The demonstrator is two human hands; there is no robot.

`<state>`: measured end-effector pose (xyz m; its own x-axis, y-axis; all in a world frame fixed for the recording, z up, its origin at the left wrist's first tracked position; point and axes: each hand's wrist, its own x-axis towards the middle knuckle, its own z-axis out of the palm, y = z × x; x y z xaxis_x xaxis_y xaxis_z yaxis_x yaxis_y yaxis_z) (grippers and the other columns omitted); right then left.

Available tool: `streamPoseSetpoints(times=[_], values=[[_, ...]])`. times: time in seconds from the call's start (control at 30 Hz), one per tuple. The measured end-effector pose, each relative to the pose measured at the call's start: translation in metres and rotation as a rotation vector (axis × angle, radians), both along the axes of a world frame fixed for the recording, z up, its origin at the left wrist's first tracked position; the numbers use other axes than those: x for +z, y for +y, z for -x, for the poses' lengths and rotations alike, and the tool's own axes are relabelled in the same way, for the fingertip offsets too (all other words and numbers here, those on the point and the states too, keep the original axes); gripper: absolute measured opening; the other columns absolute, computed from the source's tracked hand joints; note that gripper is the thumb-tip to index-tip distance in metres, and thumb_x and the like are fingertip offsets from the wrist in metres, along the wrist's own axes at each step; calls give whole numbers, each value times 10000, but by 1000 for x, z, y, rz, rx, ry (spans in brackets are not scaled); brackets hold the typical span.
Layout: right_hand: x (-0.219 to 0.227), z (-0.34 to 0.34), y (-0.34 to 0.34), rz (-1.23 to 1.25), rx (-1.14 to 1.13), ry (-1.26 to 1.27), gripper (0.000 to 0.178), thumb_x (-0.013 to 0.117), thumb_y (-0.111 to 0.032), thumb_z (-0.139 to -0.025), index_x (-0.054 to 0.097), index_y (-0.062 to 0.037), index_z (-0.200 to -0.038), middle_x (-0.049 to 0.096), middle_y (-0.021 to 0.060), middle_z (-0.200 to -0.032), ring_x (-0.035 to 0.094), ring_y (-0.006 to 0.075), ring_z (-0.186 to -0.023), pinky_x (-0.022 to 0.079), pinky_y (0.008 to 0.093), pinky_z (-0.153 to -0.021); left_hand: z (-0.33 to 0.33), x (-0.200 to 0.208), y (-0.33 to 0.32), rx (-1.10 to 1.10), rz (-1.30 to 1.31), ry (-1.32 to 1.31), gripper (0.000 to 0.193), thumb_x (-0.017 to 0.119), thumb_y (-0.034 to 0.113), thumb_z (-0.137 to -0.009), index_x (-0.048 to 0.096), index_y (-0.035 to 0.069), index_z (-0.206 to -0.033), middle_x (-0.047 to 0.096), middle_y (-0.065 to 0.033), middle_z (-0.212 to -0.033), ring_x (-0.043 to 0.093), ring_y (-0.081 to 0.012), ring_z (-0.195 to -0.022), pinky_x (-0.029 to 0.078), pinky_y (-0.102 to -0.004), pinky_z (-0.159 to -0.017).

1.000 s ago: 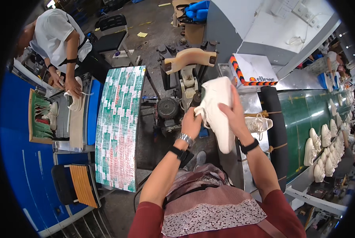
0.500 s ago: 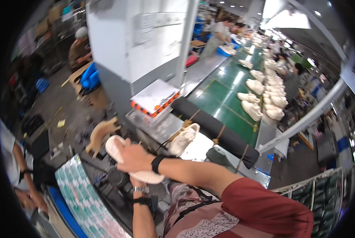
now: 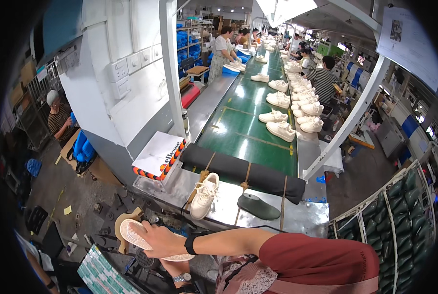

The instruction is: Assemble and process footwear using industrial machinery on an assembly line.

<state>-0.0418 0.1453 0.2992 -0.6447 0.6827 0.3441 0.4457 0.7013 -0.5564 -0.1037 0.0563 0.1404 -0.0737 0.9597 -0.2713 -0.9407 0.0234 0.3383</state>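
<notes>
A cream shoe [image 3: 134,233] is held low at the centre-left, its patterned sole facing up. My right hand [image 3: 162,242], with a black wristband, reaches across and grips the shoe around its middle. My left wrist, wearing a watch, comes up from below under the shoe; the left fingers are hidden behind it. Just beyond the toe is a tan curved piece [image 3: 122,226] on dark machinery. A laced cream sneaker [image 3: 205,197] stands on the metal bench end, and a dark green shoe last [image 3: 258,207] lies to its right.
A green conveyor belt [image 3: 236,129] carries cream sneakers away from me, several people beside it. A black roller [image 3: 238,169] crosses its near end. A white-and-orange box [image 3: 157,153] sits at left. A rack of dark green lasts [image 3: 395,230] stands right; a patterned teal sheet [image 3: 106,271] lies lower left.
The view has swung, so the belt sits further left and the picture is sharper. The held shoe appears lower in view, with my right hand still gripping it.
</notes>
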Motion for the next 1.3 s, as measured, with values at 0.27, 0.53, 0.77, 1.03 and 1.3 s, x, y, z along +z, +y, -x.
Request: streamPoseSetpoints(times=[0.27, 0.53, 0.77, 1.03, 1.3], values=[[2, -8, -11, 60, -55, -20, 1021, 746, -245, -715, 196, -83, -1560, 432, 278, -1311, 657, 446, -854, 580, 490, -722, -8, 27, 3, 67, -61, -25, 698, 557, 559, -932, 443, 80, -1427, 516, -107, -1440, 496, -307, -1307, 399, -488, -1090], [-1, -46, -55, -38, -75, 255, 882, 671, -293, -893, 157, -107, -1585, 444, 270, -1378, 624, 406, -1080, 549, 459, -885, -3, 22, -41, -10, 27, -16, 724, 466, 581, -965, 382, 89, -1488, 439, -110, -1515, 396, -322, -1384, 289, -485, -1159], [-47, -56, -32, 1485, -148, 610, 793, 495, -568, -998, 189, -129, -1583, 505, 140, -1429, 602, 199, -1102, 456, 376, -952, 46, 29, -155, -295, 312, 29, 753, 408, 630, -984, 400, 81, -1498, 461, -139, -1505, 406, -332, -1382, 283, -484, -1181], [-52, 32, -29, 1793, 244, 973, 910, 747, -208, -848, 153, -201, -1538, 472, 75, -1378, 531, 246, -1247, 562, 497, -887, 46, 24, -189, -227, 85, 1108, 674, 830, 247, -790, 507, 15, -1335, 640, -101, -1246, 616, -265, -1139, 484, -408, -1000], [-36, -233, 37, 815, -6, 657, 1148, 822, -366, -744, 127, 21, -1571, 289, 196, -1567, 301, 272, -1444, 250, 382, -1188, -62, -3, -32, -330, 184, 1417, 733, 912, 179, -657, 531, -11, -1254, 689, -117, -1136, 662, -237, -1023, 526, -361, -924]])
